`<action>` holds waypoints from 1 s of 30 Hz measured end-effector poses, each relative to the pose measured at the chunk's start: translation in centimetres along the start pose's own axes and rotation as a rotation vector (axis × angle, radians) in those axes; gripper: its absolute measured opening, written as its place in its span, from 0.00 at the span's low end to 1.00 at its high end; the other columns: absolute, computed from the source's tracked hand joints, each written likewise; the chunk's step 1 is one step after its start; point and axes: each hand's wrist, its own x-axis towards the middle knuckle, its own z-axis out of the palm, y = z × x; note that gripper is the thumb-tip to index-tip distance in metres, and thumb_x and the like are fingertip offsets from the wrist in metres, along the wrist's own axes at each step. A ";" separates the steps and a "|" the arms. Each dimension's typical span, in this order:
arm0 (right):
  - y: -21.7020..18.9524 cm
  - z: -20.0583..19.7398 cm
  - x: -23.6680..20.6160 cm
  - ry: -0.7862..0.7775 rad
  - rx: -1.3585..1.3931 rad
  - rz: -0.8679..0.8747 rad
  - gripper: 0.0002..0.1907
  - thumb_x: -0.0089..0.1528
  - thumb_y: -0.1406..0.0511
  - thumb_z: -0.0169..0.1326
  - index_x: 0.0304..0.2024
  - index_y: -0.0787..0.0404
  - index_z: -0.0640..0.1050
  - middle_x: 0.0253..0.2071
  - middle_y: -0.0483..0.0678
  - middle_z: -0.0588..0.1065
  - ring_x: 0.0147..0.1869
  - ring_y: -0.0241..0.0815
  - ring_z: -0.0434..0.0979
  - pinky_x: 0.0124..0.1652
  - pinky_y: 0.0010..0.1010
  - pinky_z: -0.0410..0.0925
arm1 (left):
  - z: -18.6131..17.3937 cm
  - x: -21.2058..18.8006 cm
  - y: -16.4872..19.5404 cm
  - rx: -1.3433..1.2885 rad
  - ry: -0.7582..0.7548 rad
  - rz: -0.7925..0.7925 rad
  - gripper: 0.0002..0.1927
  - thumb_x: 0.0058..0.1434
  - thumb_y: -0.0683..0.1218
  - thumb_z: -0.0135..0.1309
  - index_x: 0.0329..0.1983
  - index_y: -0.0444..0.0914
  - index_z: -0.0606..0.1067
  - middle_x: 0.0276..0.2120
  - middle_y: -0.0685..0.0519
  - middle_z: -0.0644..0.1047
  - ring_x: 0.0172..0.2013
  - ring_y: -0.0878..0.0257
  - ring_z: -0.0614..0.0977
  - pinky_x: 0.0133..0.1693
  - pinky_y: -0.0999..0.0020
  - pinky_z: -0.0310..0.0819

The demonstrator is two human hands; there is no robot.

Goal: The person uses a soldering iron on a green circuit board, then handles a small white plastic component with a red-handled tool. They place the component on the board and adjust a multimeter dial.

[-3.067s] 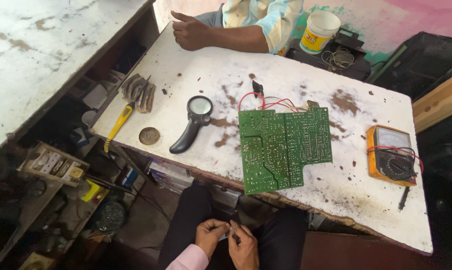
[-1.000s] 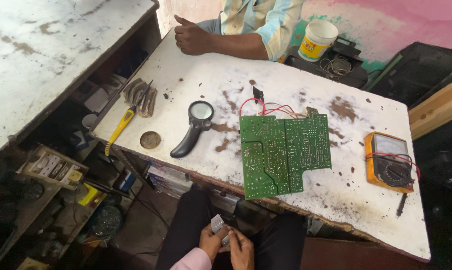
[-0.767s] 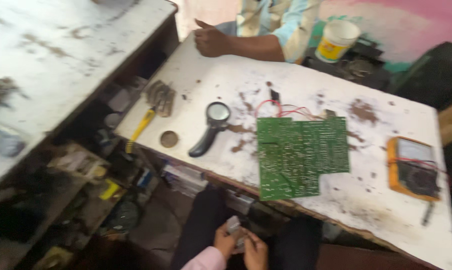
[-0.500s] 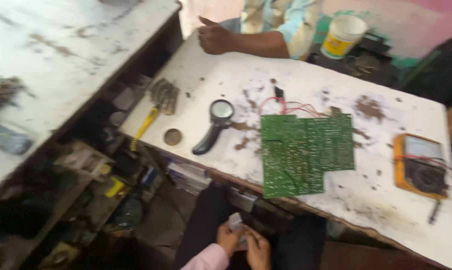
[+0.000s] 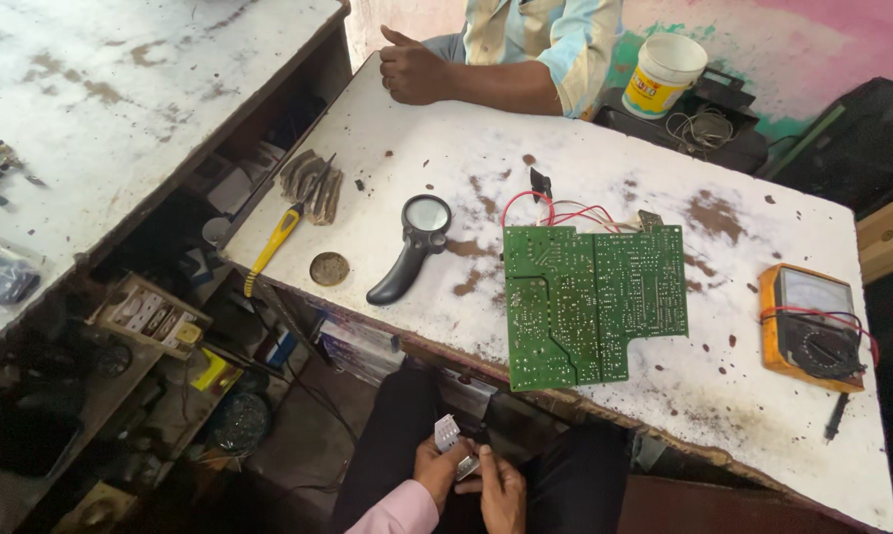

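Left hand [image 5: 437, 473] in lap below table edge, fingers curled around small white part [image 5: 447, 432]. Right hand [image 5: 500, 489] touching it, pinching same part's lower end. Above on white table [image 5: 437, 158]: green circuit board [image 5: 590, 302], black magnifier [image 5: 412, 247], orange multimeter [image 5: 807, 321]. Another person's fist [image 5: 412, 71] at far edge.

I see a white bench [image 5: 605, 158], its paint worn through to brown patches. A green circuit board [image 5: 590, 302] lies near its front edge with red wires [image 5: 555, 210] running from its far side. Left of the board lies a black-handled magnifying glass [image 5: 414, 247], then a round brown disc [image 5: 329, 268] and a yellow-handled tool [image 5: 273, 244] at the left edge, just beside a bundle of grey metal pieces [image 5: 311, 184]. An orange multimeter [image 5: 810, 323] sits at the right end, well apart from the board. Another person's hand [image 5: 412, 71] rests on the far corner.
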 end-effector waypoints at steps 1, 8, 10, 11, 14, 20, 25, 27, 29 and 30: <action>0.0 0.0 0.0 0.008 0.002 -0.004 0.22 0.66 0.59 0.48 0.49 0.69 0.83 0.37 0.53 0.85 0.30 0.42 0.85 0.27 0.32 0.78 | 0.0 0.0 0.0 -0.008 -0.002 -0.007 0.04 0.59 0.42 0.60 0.32 0.35 0.78 0.27 0.51 0.82 0.26 0.64 0.81 0.29 0.68 0.76; 0.0 0.0 0.0 -0.004 -0.030 0.008 0.18 0.64 0.62 0.53 0.48 0.68 0.83 0.33 0.53 0.85 0.26 0.44 0.84 0.25 0.29 0.76 | 0.0 0.0 0.3 -0.023 -0.019 -0.041 0.04 0.59 0.41 0.61 0.31 0.35 0.78 0.24 0.52 0.80 0.24 0.65 0.79 0.26 0.68 0.72; 0.0 -0.1 -0.1 0.015 -0.040 0.068 0.17 0.64 0.62 0.54 0.47 0.69 0.83 0.31 0.54 0.84 0.25 0.45 0.85 0.23 0.28 0.72 | -0.1 0.0 0.4 -0.025 -0.034 -0.069 0.04 0.58 0.41 0.61 0.31 0.35 0.78 0.24 0.52 0.80 0.23 0.64 0.79 0.26 0.69 0.71; 0.0 -0.2 0.0 0.024 -0.046 0.096 0.17 0.64 0.63 0.54 0.46 0.69 0.83 0.31 0.55 0.84 0.25 0.46 0.85 0.22 0.27 0.70 | -0.2 -0.1 0.4 -0.022 -0.041 -0.084 0.04 0.58 0.40 0.61 0.30 0.35 0.78 0.24 0.51 0.80 0.23 0.64 0.79 0.25 0.69 0.71; 0.1 -0.2 0.1 0.028 0.024 0.161 0.17 0.63 0.62 0.55 0.47 0.69 0.83 0.29 0.55 0.83 0.24 0.47 0.84 0.19 0.26 0.61 | -0.3 -0.2 0.6 -0.002 -0.048 -0.135 0.05 0.58 0.41 0.61 0.30 0.35 0.78 0.23 0.51 0.79 0.22 0.64 0.78 0.23 0.69 0.69; 0.3 -0.2 0.1 0.045 0.107 0.250 0.18 0.63 0.59 0.55 0.45 0.69 0.81 0.31 0.57 0.83 0.23 0.47 0.83 0.14 0.24 0.52 | -0.4 0.0 0.4 0.012 -0.045 -0.125 0.05 0.58 0.41 0.62 0.30 0.35 0.77 0.24 0.52 0.79 0.23 0.64 0.79 0.24 0.69 0.72; 0.3 -0.5 0.1 -0.014 0.033 0.283 0.16 0.65 0.58 0.56 0.41 0.67 0.81 0.29 0.63 0.83 0.18 0.42 0.71 0.12 0.22 0.49 | -0.6 0.3 0.0 0.037 -0.042 -0.126 0.06 0.59 0.42 0.62 0.32 0.36 0.77 0.25 0.53 0.78 0.24 0.64 0.79 0.24 0.69 0.73; 0.4 -0.6 0.1 -0.024 0.059 0.298 0.16 0.65 0.58 0.56 0.40 0.67 0.80 0.29 0.63 0.83 0.18 0.43 0.72 0.11 0.23 0.48 | -0.6 0.3 0.0 0.023 -0.063 -0.129 0.06 0.60 0.42 0.62 0.33 0.37 0.76 0.25 0.53 0.78 0.25 0.64 0.79 0.25 0.69 0.73; 0.4 -0.6 0.2 -0.006 0.132 0.320 0.14 0.63 0.60 0.56 0.39 0.66 0.78 0.33 0.59 0.83 0.25 0.47 0.84 0.11 0.25 0.50 | -0.6 0.4 0.1 -0.004 -0.077 -0.180 0.05 0.59 0.42 0.61 0.34 0.37 0.76 0.25 0.52 0.79 0.24 0.63 0.79 0.24 0.68 0.73; 0.5 -0.7 0.2 0.003 0.141 0.327 0.14 0.63 0.60 0.56 0.40 0.67 0.78 0.34 0.60 0.83 0.26 0.48 0.85 0.11 0.25 0.50 | -0.6 0.3 0.1 -0.017 -0.083 -0.206 0.05 0.59 0.42 0.61 0.34 0.37 0.76 0.26 0.52 0.79 0.24 0.62 0.80 0.24 0.68 0.73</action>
